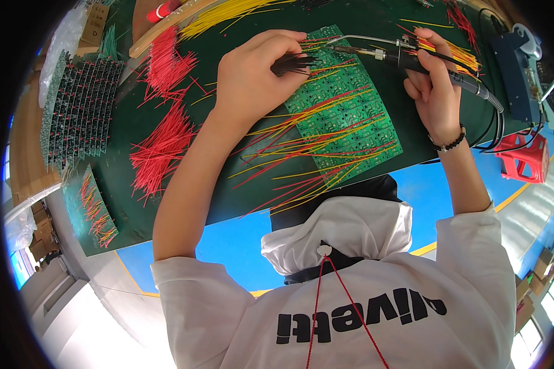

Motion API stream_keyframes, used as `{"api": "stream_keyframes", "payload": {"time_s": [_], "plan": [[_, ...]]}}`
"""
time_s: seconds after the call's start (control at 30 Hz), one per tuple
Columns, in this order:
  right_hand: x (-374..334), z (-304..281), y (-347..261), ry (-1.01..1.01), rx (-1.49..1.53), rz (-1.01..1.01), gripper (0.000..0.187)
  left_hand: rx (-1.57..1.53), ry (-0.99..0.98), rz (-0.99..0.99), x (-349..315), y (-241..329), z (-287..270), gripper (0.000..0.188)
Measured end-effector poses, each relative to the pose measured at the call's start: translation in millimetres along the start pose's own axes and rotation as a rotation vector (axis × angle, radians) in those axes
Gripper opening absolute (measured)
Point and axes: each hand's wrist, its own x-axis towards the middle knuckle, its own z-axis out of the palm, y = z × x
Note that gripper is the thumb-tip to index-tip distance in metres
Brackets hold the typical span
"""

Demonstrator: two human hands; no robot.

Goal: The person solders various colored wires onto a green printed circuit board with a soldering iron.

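Note:
My left hand (247,75) is closed around a bundle of thin black wires (294,63), over the far left edge of a green circuit board panel (380,132). Its fingertips are close to the board's far end. From the right, my right hand (438,92) grips a soldering iron (406,59) with a bent metal feed tube (366,39) along it. The iron's tip points left at the far part of the panel; whether it touches is too small to tell. Rows of red and yellow wires (301,126) stick out from the panel toward the left.
Piles of red wires (163,144) lie left of my left arm, and yellow wires (221,17) at the back. Stacked wired boards (83,107) and a single wired board (96,209) are at the left. A blue machine (516,74) with black cables stands right, above a red stool (526,158).

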Motion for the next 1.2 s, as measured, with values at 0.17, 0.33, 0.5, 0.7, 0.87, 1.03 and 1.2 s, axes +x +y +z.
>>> {"api": "stream_keyframes", "payload": {"time_s": [0.17,0.33,0.5,0.7,0.87,1.03,1.2], "plan": [[0.3,-0.9,0.4,-0.012,0.001,-0.001,0.027,0.008,0.002,0.008,0.4,0.1,-0.2,0.017],[0.0,0.2,0.7,-0.010,-0.011,0.015,0.028,0.008,0.009,0.003,-0.8,-4.5,2.0,0.018],[0.1,0.0,0.3,-0.011,-0.019,0.004,0.028,0.021,0.032,0.014,-0.3,-5.1,3.4,0.018],[0.3,-0.8,0.6,-0.018,-0.020,0.001,0.028,0.019,0.033,0.012,-0.3,-5.5,3.6,0.016],[0.0,0.1,0.0,-0.007,-0.018,0.008,0.028,-0.005,-0.012,-0.021,1.3,1.1,-0.1,0.016],[0.0,1.1,-0.4,-0.007,-0.014,0.015,0.027,0.020,0.010,-0.003,1.2,-3.6,2.1,0.015],[0.6,-2.5,0.9,-0.017,0.029,-0.002,0.027,0.031,0.024,-0.001,1.4,-3.8,2.9,0.015]]}}
